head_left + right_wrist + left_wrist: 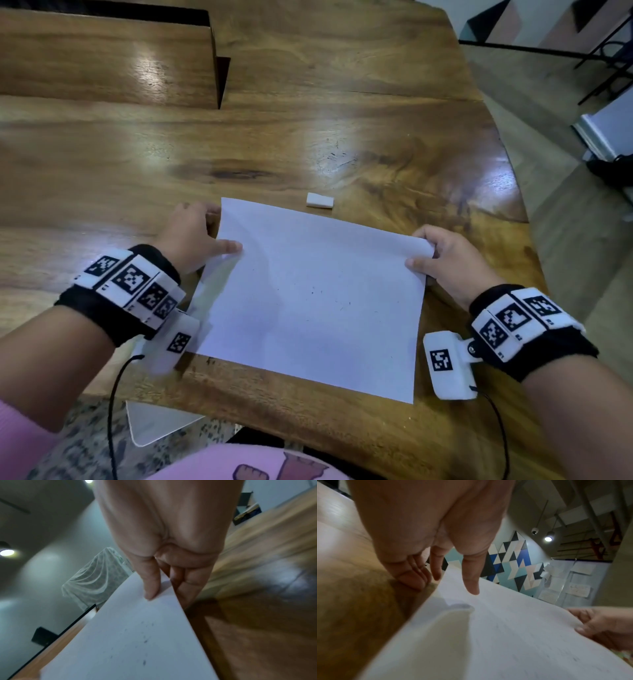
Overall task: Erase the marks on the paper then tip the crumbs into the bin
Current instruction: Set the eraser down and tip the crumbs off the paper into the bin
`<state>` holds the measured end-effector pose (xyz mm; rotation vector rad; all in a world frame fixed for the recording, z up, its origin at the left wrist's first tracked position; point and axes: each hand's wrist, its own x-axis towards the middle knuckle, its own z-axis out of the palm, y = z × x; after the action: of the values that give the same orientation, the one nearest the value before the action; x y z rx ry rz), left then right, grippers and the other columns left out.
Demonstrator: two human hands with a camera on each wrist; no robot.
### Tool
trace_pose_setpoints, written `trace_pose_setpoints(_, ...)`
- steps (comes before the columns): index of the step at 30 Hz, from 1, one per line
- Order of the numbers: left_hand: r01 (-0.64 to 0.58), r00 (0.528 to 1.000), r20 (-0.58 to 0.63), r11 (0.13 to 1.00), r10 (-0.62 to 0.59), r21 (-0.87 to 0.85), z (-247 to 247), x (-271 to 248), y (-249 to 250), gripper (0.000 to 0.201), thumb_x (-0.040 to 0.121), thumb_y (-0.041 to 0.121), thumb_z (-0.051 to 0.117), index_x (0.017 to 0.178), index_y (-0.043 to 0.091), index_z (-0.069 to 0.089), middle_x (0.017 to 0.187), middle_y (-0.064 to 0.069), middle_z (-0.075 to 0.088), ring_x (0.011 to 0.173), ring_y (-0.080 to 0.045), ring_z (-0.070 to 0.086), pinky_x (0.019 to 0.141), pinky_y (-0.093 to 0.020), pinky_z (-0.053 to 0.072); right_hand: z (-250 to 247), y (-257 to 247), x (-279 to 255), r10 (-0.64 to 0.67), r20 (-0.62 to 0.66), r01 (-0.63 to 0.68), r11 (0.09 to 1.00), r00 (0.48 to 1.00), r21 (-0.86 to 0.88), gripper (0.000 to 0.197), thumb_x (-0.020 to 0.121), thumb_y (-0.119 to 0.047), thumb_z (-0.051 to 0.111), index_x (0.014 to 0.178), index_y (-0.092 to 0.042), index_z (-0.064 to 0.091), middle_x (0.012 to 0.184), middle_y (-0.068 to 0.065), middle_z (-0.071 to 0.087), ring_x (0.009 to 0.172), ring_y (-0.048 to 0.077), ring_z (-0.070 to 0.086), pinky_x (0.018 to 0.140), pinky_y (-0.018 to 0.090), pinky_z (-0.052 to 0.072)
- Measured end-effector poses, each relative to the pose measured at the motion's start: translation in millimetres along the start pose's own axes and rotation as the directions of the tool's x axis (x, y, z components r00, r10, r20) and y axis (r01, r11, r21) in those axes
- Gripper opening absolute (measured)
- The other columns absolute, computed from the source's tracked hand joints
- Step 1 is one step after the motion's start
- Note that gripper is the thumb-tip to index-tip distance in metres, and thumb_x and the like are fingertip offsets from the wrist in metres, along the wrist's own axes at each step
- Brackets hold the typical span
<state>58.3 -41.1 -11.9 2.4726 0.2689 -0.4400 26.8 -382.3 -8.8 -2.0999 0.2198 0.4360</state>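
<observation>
Now the paper (308, 294) lies near the tabletop's (342, 120) near edge, and both hands have it by its short sides: the left hand (191, 236) pinches the left edge, thumb on top and fingers beneath, and the right hand (442, 263) pinches the right edge the same way, each grip clamped on the sheet. The sides curl up a little, probably so the dark crumbs (329, 298) scattered around the middle stay in a shallow trough instead of rolling off when the sheet is lifted. The eraser (319, 200) rests on the wood just beyond the paper's far edge, set aside, which suggests the rubbing is finished. A pale shape (154, 425) shows below the tabletop's near edge; it may be the bin, though I cannot be sure.
</observation>
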Motion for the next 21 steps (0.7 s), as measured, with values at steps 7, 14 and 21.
trace_pose_setpoints(7,0.019,0.985,0.174,0.969,0.024,-0.245,-9.8,-8.2,-4.9,0.019,0.075,0.014,0.07,0.093,0.013,0.065,0.091,-0.005,0.072,0.086,-0.025,0.067,0.076,-0.035,0.053,-7.5,4.3,6.8,0.069,0.003,-0.068,0.966,0.998,0.25,0.04,0.088,0.008,0.054,0.066,-0.025,0.061,0.077,0.011,0.058,0.076,0.028,0.052,0.069,0.042,0.037)
trace_pose_setpoints(14,0.25,0.927,0.373,0.808,-0.04,-0.534,2.0,-18.6,-28.3,0.018,0.084,0.002,0.055,0.094,0.012,0.066,0.087,-0.012,0.075,0.064,-0.018,0.072,0.054,-0.027,0.059,1.0,1.0,6.7,0.197,-0.044,-0.159,0.889,0.98,0.43,0.038,0.086,0.001,0.061,0.111,-0.023,0.048,0.096,0.007,0.067,0.081,0.022,0.066,0.06,0.033,0.051)
trace_pose_setpoints(21,0.308,0.934,0.352,0.625,-0.055,-0.718,6.2,-49.5,-53.0,0.023,0.084,0.004,0.052,0.1,0.014,0.065,0.089,-0.009,0.075,0.069,-0.024,0.073,0.053,-0.033,0.06,15.5,4.2,-17.3,0.207,0.06,-0.214,0.894,0.976,0.395,0.022,0.09,-0.006,0.058,0.111,-0.011,0.055,0.096,0.01,0.073,0.075,0.022,0.068,0.063,0.036,0.051)
